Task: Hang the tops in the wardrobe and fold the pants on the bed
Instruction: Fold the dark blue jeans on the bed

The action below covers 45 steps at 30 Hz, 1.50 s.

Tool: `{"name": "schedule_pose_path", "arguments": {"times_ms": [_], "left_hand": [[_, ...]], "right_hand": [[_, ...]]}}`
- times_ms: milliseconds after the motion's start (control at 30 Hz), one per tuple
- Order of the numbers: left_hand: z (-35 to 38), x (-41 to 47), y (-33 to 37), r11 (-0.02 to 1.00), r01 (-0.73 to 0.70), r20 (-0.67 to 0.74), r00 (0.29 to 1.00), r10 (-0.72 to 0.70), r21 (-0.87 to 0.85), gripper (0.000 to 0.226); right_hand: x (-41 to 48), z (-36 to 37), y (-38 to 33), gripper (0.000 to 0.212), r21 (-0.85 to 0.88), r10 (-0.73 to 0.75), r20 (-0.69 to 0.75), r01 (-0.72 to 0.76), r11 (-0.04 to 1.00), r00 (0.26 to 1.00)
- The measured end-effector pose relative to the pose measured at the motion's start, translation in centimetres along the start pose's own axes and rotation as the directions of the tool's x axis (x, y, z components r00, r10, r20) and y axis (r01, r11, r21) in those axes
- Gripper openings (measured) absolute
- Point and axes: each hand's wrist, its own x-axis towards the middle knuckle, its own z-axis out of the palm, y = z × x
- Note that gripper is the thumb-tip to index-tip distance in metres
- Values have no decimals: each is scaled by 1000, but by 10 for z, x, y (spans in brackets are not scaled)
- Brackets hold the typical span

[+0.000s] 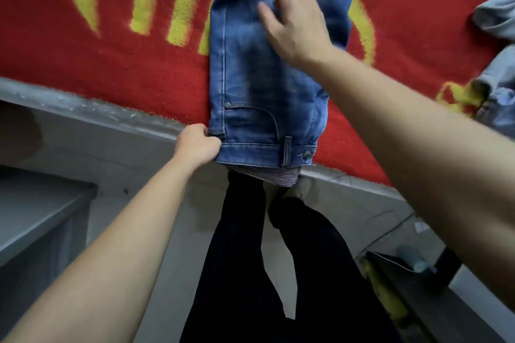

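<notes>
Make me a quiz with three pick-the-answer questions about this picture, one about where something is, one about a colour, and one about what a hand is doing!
1. Where do the jeans lie?
A. on the floor
B. on the red blanket
C. in a drawer

2. What colour are the big letters on the blanket?
A. yellow
B. white
C. black

3. What is the left hand doing?
A. hanging free
B. gripping the corner of the jeans' waistband
C. holding a hanger

Answers:
1 B, as red blanket shows on both sides of the flat jeans.
2 A, as the letter shapes are yellow against the red.
3 B, as its fingers curl round the corner of the waistband.
</notes>
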Motion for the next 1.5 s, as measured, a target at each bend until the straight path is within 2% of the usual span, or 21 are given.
{"name": "schedule_pose_path", "arguments": {"times_ms": [67, 100, 133, 233, 400, 500, 633, 833, 933, 1033, 1100, 1167, 1200, 1300, 1333, 1400, 1500], "left_hand": [[0, -2, 3, 996, -31, -121, 992, 41, 85, 8], [4, -5, 4, 994, -60, -174, 982, 74, 88, 5], [9, -8, 4, 992, -103, -217, 969, 117, 74, 7], [23, -14, 4, 983, -184, -276, 943, 184, 29, 17], [30, -3, 3, 990, -138, -277, 952, 133, 0, 22], [29, -2, 8, 995, -98, -258, 962, 91, -16, 22], [27, -5, 9, 995, -77, -229, 972, 61, -58, 28], [29, -6, 9, 994, -54, -225, 974, 32, -92, 24], [31, -6, 11, 994, -49, -241, 970, 25, -95, 26], [33, -6, 14, 997, -16, -266, 964, -6, -81, 24], [34, -8, 14, 997, -1, -275, 961, -21, -80, 24], [35, -8, 14, 997, 6, -283, 959, -28, -79, 26], [35, -8, 14, 997, 6, -289, 957, -29, -77, 27], [38, -8, 14, 996, 11, -304, 952, -37, -87, 30], [40, -8, 14, 995, 14, -308, 951, -44, -98, 30], [43, -7, 14, 994, 24, -319, 946, -57, -108, 31], [45, -6, 14, 995, 31, -334, 940, -62, -99, 31]], "right_hand": [[-57, 8, 21, 51, -39, -93, -242, 86, 996, 966], [-89, 16, 30, 61, -86, -103, -278, 82, 993, 955], [-118, 24, 40, 71, -158, -115, -255, 76, 984, 960], [-188, 47, 75, 85, -343, -89, -40, 70, 937, 995], [-231, 66, 91, 99, -147, -19, 48, 26, 989, 999], [-230, 69, 84, 87, -88, -27, 33, 30, 996, 999], [-236, 69, 72, 75, -49, -76, -71, 72, 996, 995], [-247, 61, 72, 61, 128, 35, -85, -24, 992, 996], [-245, 56, 75, 66, 100, 134, -110, -123, 987, 985], [-242, 49, 79, 84, 101, 188, 14, -188, 977, 982], [-239, 47, 80, 89, 55, 155, 75, -159, 986, 985], [-240, 46, 81, 81, 7, 144, 72, -145, 989, 987], [-243, 46, 82, 73, -23, 150, 68, -149, 989, 986], [-251, 45, 79, 29, -200, 199, 24, -191, 961, 980], [-252, 46, 77, 24, -271, 187, 17, -176, 947, 982], [-251, 44, 72, 27, -376, 172, 36, -146, 915, 984], [-243, 38, 75, 30, -410, 222, 52, -182, 894, 974]]}}
